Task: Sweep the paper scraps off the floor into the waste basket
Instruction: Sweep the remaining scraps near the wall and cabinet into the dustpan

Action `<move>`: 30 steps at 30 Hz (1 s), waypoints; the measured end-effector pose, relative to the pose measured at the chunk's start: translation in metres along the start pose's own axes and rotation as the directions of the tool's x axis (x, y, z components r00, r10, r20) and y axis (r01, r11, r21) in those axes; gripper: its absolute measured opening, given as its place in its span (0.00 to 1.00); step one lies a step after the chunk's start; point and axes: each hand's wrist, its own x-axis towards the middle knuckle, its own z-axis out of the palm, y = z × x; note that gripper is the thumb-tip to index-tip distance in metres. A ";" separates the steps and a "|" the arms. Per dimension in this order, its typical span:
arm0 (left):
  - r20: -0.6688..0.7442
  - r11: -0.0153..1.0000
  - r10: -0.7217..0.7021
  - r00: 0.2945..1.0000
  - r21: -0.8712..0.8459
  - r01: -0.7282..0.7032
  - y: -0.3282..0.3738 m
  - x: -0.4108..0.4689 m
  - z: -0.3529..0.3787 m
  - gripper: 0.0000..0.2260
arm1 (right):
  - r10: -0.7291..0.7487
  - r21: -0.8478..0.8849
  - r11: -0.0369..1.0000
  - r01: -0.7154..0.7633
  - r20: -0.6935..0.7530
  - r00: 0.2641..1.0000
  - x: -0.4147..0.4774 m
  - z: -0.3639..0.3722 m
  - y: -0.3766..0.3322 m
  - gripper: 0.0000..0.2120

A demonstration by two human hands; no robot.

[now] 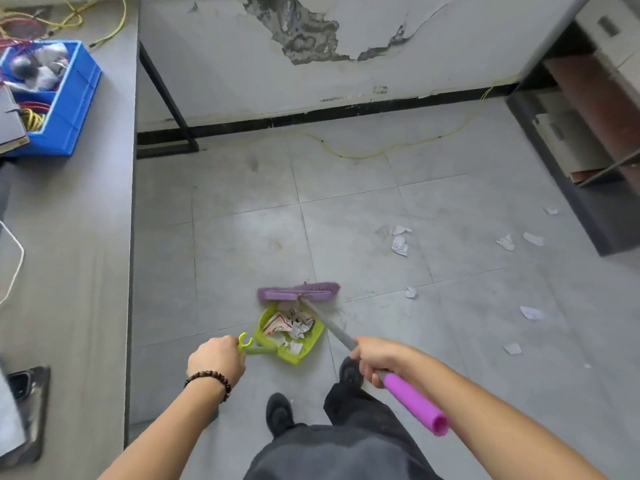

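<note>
My right hand [377,358] clamps the broom [298,292], loose scraps [400,244] lying two o'clock from its nine-to-three head, nearer that hand; my left hand [216,358] grips the dustpan [290,357]

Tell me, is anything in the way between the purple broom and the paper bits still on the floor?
Nothing visible. Only bare floor lies between the broom head and the nearest paper scrap to its right; the other scraps lie farther right on open tile. The yellow cable lies off by the wall.
</note>
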 end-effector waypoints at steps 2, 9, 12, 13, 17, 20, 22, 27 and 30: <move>-0.009 1.000 0.015 1.000 0.004 -0.015 -0.008 -0.002 0.002 0.12 | 0.062 0.109 0.992 -0.069 0.063 0.996 -0.020 -0.011 -0.006 0.07; 0.049 0.999 0.051 0.997 -0.006 -0.051 -0.014 -0.008 0.002 0.09 | 0.007 0.395 0.918 -0.017 0.027 1.000 -0.062 -0.010 0.016 0.07; 0.029 0.997 0.080 0.996 -0.018 -0.080 -0.019 -0.006 -0.005 0.09 | -0.035 0.518 0.854 0.053 -0.044 0.998 -0.062 0.002 0.029 0.08; 0.023 0.995 0.095 0.995 -0.016 -0.095 -0.019 -0.005 -0.007 0.09 | -0.041 0.544 0.836 0.070 -0.064 0.997 -0.061 0.005 0.032 0.08; -0.009 0.982 0.187 0.982 0.016 -0.187 0.002 0.004 -0.024 0.09 | -0.098 0.529 0.828 0.187 -0.191 0.977 -0.050 0.003 0.038 0.12; -0.028 0.970 0.242 0.970 0.023 -0.242 0.032 0.016 -0.040 0.09 | -0.127 0.468 0.838 0.280 -0.331 0.935 -0.043 -0.022 0.048 0.10; -0.041 0.963 0.269 0.962 0.027 -0.268 0.054 0.026 -0.049 0.08 | -0.152 0.416 0.847 0.332 -0.410 0.899 -0.035 -0.050 0.054 0.08; -0.088 0.954 0.300 0.950 0.030 -0.299 0.119 0.060 -0.078 0.12 | -0.180 0.291 0.872 0.394 -0.557 0.811 0.000 -0.142 0.041 0.09; -0.091 0.958 0.286 0.954 0.040 -0.283 0.164 0.078 -0.097 0.14 | -0.181 0.230 0.895 0.383 -0.597 0.782 0.031 -0.203 0.022 0.13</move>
